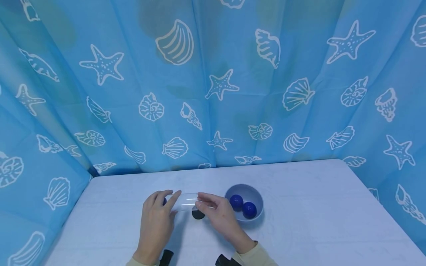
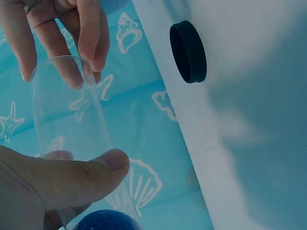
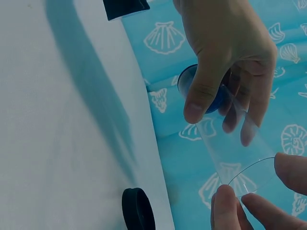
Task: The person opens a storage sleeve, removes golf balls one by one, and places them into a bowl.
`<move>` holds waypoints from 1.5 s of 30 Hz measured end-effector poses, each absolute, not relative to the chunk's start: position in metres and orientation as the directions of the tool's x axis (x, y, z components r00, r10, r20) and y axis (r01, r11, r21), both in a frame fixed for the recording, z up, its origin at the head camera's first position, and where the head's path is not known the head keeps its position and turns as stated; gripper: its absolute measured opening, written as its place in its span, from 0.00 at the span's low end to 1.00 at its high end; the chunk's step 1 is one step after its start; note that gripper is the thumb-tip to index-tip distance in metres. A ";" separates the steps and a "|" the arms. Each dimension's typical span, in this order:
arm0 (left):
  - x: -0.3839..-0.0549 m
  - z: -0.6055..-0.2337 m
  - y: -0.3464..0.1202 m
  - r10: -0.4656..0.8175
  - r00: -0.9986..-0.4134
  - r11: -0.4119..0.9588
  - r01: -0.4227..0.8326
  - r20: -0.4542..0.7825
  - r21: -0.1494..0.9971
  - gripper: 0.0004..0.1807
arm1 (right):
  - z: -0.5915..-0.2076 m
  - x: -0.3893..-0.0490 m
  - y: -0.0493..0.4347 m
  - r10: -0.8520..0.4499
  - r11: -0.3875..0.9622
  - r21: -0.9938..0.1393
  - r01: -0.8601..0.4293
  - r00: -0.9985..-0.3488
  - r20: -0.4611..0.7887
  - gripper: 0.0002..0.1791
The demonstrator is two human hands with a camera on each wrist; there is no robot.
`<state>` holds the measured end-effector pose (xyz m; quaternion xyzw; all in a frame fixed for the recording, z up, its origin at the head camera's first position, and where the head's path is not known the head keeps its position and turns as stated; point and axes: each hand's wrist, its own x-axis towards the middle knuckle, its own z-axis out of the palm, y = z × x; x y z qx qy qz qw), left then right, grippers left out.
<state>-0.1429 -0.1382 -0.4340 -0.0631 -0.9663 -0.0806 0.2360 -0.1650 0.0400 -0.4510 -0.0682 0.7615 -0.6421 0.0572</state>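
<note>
A clear plastic tube [image 1: 187,200] lies sideways between both hands above the table. My left hand [image 1: 156,218] grips it around its left part, thumb [image 2: 103,167] across the wall in the left wrist view. Inside that end sits a dark blue ball [image 2: 108,221], mostly covered by the fingers in the head view. At the open right end, my right hand [image 1: 221,218] holds the rim between thumb and fingers, as the right wrist view shows. Below the tube's right end, a round black lid [image 1: 198,214] stands out against the white table.
Just right of my right hand, a grey bowl [image 1: 247,189] contains two glossy blue balls, one [image 1: 236,202] left of the other [image 1: 249,210]. The white table [image 1: 316,210] reaches back to a blue curtain [image 1: 233,111] printed with shells and starfish. Black devices [image 1: 166,257] show at both wrists.
</note>
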 end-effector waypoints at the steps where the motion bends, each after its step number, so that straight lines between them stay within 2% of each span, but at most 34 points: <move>1: -0.143 -0.434 -0.138 0.084 -0.881 0.980 0.159 0.465 0.123 0.34 | -0.451 -0.165 0.040 -0.180 0.160 -0.987 -0.028 -0.984 -0.001 0.24; 20: -0.143 -0.432 -0.141 0.110 -0.870 0.982 0.171 0.481 0.085 0.34 | -0.453 -0.163 0.037 -0.201 0.014 -0.996 0.087 -0.976 -0.088 0.25; 37: -0.141 -0.429 -0.142 0.127 -0.878 0.980 0.182 0.461 0.076 0.34 | -0.455 -0.164 0.036 -0.198 -0.014 -0.993 0.117 -0.974 -0.112 0.26; 45: -0.142 -0.430 -0.143 0.126 -0.870 0.979 0.187 0.478 0.082 0.35 | -0.455 -0.165 0.038 -0.238 -0.055 -0.989 0.134 -0.964 -0.118 0.29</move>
